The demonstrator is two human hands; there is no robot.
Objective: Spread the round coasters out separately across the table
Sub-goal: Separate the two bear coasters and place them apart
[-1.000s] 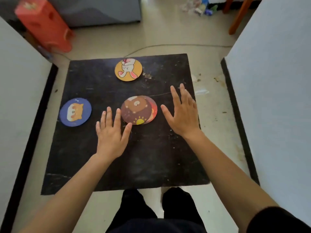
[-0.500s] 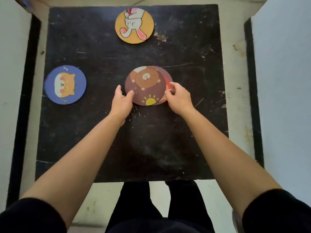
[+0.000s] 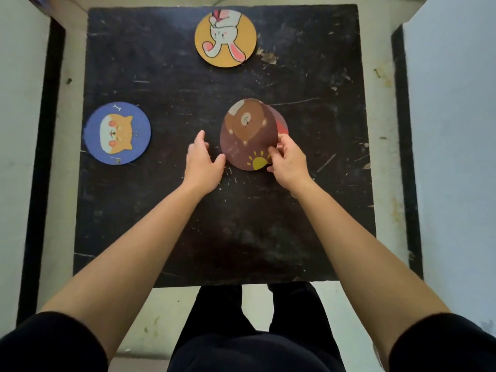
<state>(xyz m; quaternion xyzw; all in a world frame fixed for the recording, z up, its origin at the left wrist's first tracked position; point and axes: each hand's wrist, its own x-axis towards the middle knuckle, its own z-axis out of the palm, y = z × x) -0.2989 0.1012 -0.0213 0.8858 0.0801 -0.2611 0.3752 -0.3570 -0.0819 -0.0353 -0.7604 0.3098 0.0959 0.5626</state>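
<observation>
On the black table (image 3: 166, 232) lie a yellow rabbit coaster (image 3: 225, 38) at the far middle and a blue dog coaster (image 3: 117, 133) at the left. Near the centre, a brown bear coaster (image 3: 248, 134) is tilted up on its right side, held at its near right edge by my right hand (image 3: 288, 161). Under it a red coaster (image 3: 281, 124) peeks out at the right. My left hand (image 3: 202, 163) rests on the table just left of the bear coaster, its fingers loosely apart and its thumb close to the coaster's edge.
White panels with black edges stand on both sides of the table, the left panel (image 3: 18, 130) and the right panel (image 3: 456, 130). My legs in dark trousers (image 3: 249, 318) are at the table's near edge. The floor (image 3: 383, 76) is pale and stained.
My right hand has pinched the bear coaster's near right edge and lifted that side off the red coaster. My left hand has drawn slightly left of the stack.
</observation>
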